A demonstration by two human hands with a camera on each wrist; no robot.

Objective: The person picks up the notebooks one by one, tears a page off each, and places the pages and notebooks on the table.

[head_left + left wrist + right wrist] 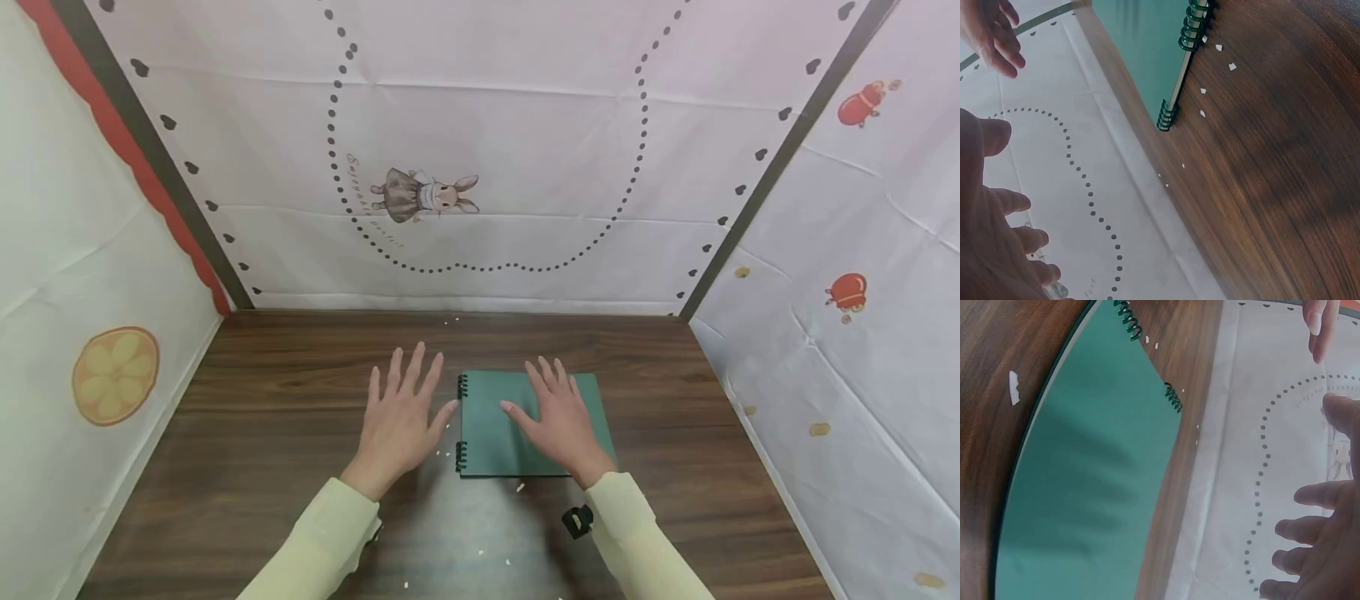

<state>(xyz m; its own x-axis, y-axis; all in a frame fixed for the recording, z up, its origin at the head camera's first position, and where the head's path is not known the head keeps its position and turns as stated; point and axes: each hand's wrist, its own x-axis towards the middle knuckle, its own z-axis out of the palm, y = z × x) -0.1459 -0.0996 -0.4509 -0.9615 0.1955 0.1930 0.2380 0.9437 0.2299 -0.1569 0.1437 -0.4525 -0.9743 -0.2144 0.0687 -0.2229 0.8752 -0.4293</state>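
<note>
A green spiral-bound notebook (487, 425) lies closed on the brown wooden table, its black coil binding on the left side. Over the notebook hovers my right hand (561, 418), fingers spread and holding nothing; the right wrist view shows its shadow on the green cover (1085, 475). My left hand (401, 429) is held above the table just left of the binding, fingers stretched apart with nothing in them. In the left wrist view the coil (1192, 28) and the notebook's corner appear beyond the left thumb (996, 136).
Small white paper scraps lie about the table, including a longer scrap (1014, 387) by the notebook's near edge. White printed cloth walls (487, 150) enclose the table (285, 367) at the back and both sides. A black band sits at the right cuff.
</note>
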